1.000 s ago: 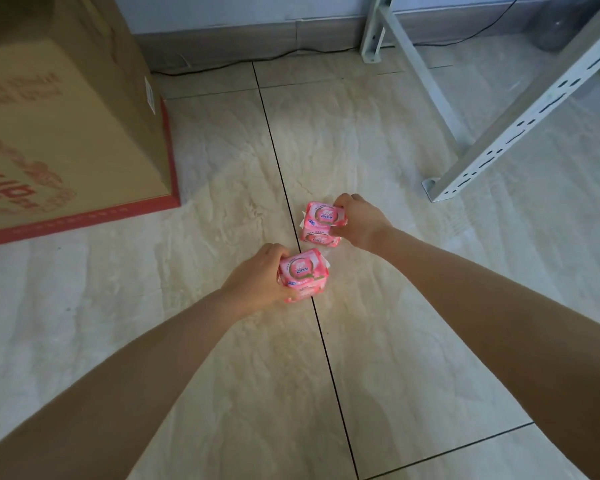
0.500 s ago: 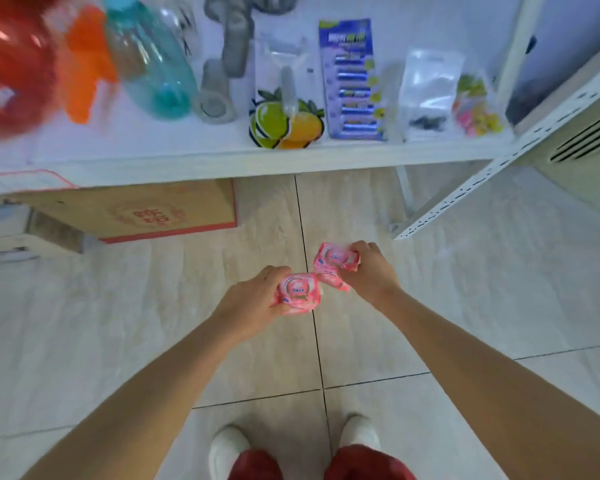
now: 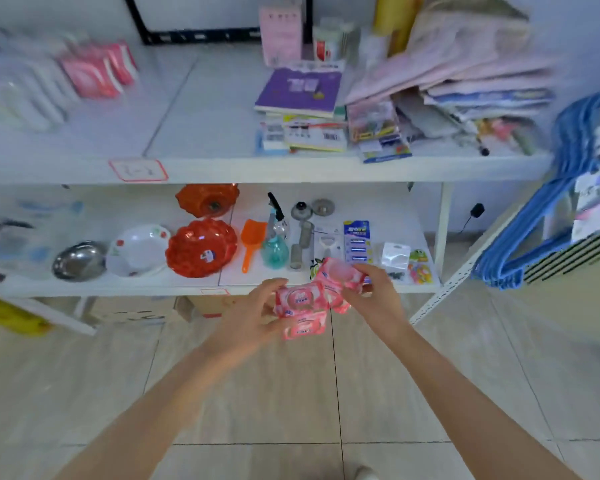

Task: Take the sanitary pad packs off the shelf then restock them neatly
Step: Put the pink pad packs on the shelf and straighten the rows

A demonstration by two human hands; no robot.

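Observation:
My left hand (image 3: 253,315) grips a pink sanitary pad pack (image 3: 300,301) in front of the lower shelf edge, with another pink pack (image 3: 305,328) right under it. My right hand (image 3: 374,294) holds a second pink pack (image 3: 340,275), tilted and touching the left one. Both hands are level with the lower white shelf (image 3: 153,285). More pink packs (image 3: 97,69) stand in a row at the back left of the upper shelf (image 3: 291,169), blurred.
The lower shelf holds a steel bowl (image 3: 78,261), a white bowl (image 3: 137,249), red plastic bowls (image 3: 201,249), a spray bottle (image 3: 274,244) and batteries (image 3: 356,240). Books (image 3: 300,91) and folded cloth (image 3: 465,71) lie on the upper shelf. Blue hangers (image 3: 541,216) hang at right. Tiled floor (image 3: 291,393) is below.
My view has risen from the floor to the shelves. Both hands have lifted the pink packs up from the floor to the lower shelf's height and brought them together.

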